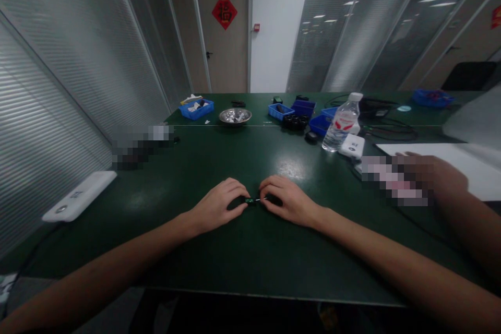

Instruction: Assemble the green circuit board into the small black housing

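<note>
Low over the green table (pixel 180 255), my two hands face each other with their fingertips close together. My left hand (pixel 219 206) is closed in a pinch on a small green piece that looks like a circuit board (pixel 250 200). From the board's right end a thin, light-coloured piece (pixel 257 200) reaches toward my right hand (pixel 291 202). The right fingers pinch its far end, too small to tell whether it is a wire or a pin.
A co-worker's hand (pixel 450 177) rests at the right, beside a white sheet (pixel 481 154). A water bottle (pixel 341 122) stands near a white power strip (pixel 353 145). Behind are a metal bowl (pixel 235 117) and blue trays (pixel 198 110). Another white power strip (pixel 80 197) lies left.
</note>
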A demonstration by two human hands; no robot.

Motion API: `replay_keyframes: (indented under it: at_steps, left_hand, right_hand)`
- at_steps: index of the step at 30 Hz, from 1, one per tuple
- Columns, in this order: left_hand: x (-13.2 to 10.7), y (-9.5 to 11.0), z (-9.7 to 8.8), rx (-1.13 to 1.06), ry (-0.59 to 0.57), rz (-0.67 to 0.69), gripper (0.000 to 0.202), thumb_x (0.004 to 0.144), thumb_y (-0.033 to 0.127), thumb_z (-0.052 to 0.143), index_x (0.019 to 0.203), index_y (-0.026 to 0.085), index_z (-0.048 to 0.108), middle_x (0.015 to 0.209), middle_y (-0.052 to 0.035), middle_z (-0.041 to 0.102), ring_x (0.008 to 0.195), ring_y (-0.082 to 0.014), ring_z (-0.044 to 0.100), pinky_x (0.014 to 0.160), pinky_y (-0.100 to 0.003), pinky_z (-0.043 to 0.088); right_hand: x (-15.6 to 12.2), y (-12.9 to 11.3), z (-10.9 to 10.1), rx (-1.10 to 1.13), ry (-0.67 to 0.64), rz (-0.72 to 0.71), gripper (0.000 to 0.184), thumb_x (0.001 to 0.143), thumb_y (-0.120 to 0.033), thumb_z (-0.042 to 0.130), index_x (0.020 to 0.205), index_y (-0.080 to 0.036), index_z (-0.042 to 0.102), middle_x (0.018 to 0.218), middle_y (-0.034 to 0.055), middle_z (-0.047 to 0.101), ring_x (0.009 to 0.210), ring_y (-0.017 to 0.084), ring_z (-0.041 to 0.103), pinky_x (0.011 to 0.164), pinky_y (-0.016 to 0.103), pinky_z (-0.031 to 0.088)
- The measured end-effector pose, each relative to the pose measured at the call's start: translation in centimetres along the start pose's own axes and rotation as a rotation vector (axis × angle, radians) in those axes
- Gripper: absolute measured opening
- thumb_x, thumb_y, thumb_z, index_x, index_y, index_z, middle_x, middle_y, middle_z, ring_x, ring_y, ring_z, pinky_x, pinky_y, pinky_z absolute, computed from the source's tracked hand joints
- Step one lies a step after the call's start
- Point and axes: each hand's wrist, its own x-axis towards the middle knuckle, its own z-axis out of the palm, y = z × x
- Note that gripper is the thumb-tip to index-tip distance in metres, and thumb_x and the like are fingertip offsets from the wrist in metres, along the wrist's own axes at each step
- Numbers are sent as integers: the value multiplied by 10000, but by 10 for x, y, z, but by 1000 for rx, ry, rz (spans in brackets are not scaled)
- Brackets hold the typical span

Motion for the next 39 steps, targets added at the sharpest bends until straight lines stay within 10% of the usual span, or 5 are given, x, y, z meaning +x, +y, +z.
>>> replay_keyframes:
  at_steps: [39]
  left_hand:
    - [0, 2, -3, 28, -67, 4, 238, 993, 260, 583, 1204, 205, 680, 1182, -78, 653, 1129, -238, 560, 980, -400, 445]
  right_hand:
    - [0, -10, 6, 28, -14, 2, 116, 987, -223, 572, 1088, -207, 627, 1112, 81, 639, 1019, 210, 607, 880, 360, 520]
